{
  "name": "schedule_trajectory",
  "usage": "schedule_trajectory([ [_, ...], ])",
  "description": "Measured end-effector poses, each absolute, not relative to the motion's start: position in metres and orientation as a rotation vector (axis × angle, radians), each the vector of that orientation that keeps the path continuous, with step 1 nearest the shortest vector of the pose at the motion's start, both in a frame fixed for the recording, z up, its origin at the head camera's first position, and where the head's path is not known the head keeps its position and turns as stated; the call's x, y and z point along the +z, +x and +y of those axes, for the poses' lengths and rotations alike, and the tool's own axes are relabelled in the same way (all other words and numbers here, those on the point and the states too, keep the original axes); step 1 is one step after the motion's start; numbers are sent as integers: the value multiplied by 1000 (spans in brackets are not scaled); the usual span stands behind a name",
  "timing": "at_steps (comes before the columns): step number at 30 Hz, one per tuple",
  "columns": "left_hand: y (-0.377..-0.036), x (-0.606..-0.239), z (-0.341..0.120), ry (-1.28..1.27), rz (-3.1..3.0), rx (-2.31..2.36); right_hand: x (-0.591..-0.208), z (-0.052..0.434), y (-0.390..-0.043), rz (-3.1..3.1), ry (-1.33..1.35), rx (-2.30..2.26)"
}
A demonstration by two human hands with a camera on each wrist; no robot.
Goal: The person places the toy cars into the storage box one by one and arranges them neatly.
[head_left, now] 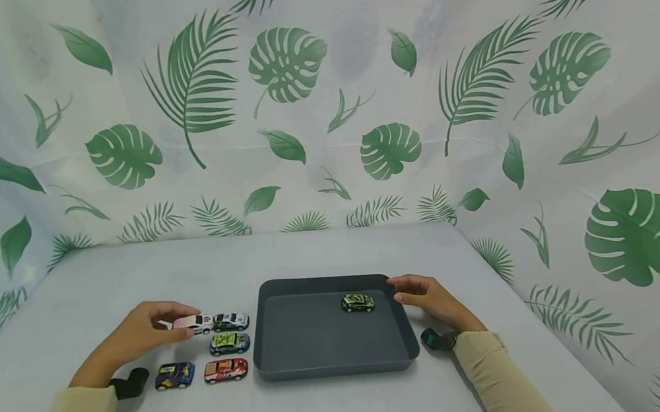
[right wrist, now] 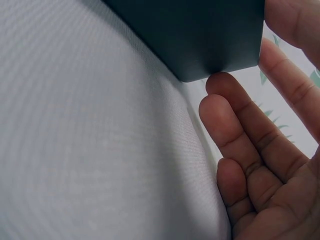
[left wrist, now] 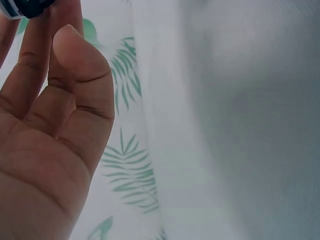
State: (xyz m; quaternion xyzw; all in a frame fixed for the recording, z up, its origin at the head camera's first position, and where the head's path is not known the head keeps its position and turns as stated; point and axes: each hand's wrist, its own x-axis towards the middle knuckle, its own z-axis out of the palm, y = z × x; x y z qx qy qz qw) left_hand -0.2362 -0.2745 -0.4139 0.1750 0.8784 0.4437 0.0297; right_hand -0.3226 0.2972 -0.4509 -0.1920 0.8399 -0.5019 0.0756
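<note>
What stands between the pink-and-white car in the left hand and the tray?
The black-and-white car stands directly between the pink-and-white car, pinched by the left hand, and the tray. Nothing visible blocks a path over the top.

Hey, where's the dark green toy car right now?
In the head view, the dark green toy car is inside the gray tray, toward its far right corner, just left of the right hand.
</note>
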Motion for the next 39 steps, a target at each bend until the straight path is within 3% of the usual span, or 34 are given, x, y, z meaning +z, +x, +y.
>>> schedule_trajectory([
  [39, -229, -393, -238, 676, 2778, 1336, -450, 294, -322, 2524, -593, -1503],
])
